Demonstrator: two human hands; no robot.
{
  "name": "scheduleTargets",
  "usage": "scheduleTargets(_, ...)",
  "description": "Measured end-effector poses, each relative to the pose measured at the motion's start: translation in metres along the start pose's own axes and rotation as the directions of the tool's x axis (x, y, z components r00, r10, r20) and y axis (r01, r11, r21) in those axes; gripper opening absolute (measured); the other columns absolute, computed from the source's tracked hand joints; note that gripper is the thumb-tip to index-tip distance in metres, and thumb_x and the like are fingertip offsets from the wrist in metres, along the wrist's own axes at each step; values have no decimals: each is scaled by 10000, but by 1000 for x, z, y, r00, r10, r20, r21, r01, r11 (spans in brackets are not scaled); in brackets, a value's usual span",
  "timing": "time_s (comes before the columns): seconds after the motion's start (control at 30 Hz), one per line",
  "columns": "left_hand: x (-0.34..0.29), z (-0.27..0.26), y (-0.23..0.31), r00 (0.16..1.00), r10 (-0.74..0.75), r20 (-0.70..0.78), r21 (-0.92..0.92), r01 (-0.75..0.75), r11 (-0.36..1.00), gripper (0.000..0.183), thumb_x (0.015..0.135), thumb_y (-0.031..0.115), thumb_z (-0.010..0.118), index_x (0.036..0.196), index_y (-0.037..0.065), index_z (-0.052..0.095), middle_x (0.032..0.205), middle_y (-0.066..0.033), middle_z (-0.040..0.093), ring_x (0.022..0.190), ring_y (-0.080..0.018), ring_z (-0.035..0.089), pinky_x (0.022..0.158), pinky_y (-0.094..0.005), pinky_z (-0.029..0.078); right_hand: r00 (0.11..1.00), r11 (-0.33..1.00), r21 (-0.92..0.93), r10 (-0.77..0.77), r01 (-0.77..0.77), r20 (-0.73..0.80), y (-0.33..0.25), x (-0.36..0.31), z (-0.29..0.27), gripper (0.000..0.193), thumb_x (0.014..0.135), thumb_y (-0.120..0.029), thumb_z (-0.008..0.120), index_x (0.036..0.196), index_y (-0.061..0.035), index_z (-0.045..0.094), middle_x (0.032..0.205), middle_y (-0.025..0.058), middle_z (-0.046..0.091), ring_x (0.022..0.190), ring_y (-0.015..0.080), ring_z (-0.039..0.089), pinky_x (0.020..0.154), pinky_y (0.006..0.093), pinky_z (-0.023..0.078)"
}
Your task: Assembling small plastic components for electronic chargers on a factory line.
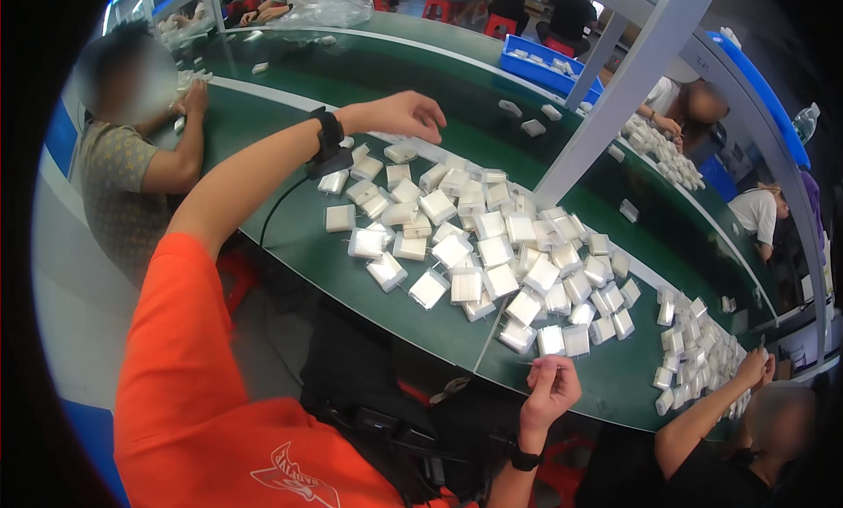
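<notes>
My left hand [406, 115] reaches out past the far edge of the pile, over the green conveyor belt. Its fingers hang loosely bent, and I see nothing in them. Below it spreads a large heap of white, block-shaped power adapters [465, 286] in clear film, some with thin metal prongs. At the near edge of the table my right hand [553, 389] is closed in a pinch, just below the closest adapters. Something thin shows at its fingertips, too small to name. A dark wrist device [328, 148] with a black cable sits on my left wrist.
Loose adapters [533, 128] lie on the conveyor belt [386, 60]. A grey metal post [606, 100] rises beyond the pile. Another heap [694, 350] lies to the right beside a co-worker; another person sits at left. A blue bin [549, 67] stands across the belt.
</notes>
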State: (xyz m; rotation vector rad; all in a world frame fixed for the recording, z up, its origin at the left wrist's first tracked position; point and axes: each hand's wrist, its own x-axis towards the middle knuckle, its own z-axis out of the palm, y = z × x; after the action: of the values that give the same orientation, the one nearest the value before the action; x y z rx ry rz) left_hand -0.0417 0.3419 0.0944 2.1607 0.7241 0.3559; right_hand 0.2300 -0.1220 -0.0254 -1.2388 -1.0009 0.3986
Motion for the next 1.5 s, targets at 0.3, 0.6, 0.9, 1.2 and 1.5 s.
scheduleTargets(0.3,-18,35,23,989,79,122,356,-118,927,488,879,356,865,1247,46,781,974,-89,752,871,-218,711,838,-337,583,999,996,-85,34,-33,18,-8,0,4,219,1136,-118,624,968,20,655,758,12,597,624,56,504,575,230,381)
scheduleTargets(0.6,-68,20,42,989,24,-147,-166,-48,985,518,925,58,822,1386,20,589,975,-39,725,919,-89,697,828,-252,556,998,996,64,56,-54,-18,-3,-1,0,288,1145,-197,631,963,22,677,829,38,630,677,74,541,624,230,412)
scheduleTargets(0.9,-193,201,116,983,183,-15,-790,-124,600,399,903,-103,796,1277,-23,682,1283,-116,664,1203,-191,699,1050,-346,591,958,986,169,-58,10,281,-50,4,20,313,1187,-240,549,1046,18,656,1031,104,656,890,156,587,835,314,492)
scheduleTargets(1.2,-173,296,130,917,233,-323,-439,-363,822,298,868,-16,861,1113,-7,691,1197,-142,792,1061,-253,781,945,-352,595,901,963,-189,249,-191,356,-66,1,34,120,1144,-71,578,1197,8,652,897,31,668,741,47,525,656,227,430)
scheduleTargets(1.5,-165,296,124,948,239,-212,-375,-305,875,337,825,-16,892,985,-1,597,1270,-163,760,1078,-327,762,909,-377,596,919,965,-219,213,-144,332,-55,3,40,121,1146,-42,567,1197,16,661,935,57,700,772,67,567,673,239,462)
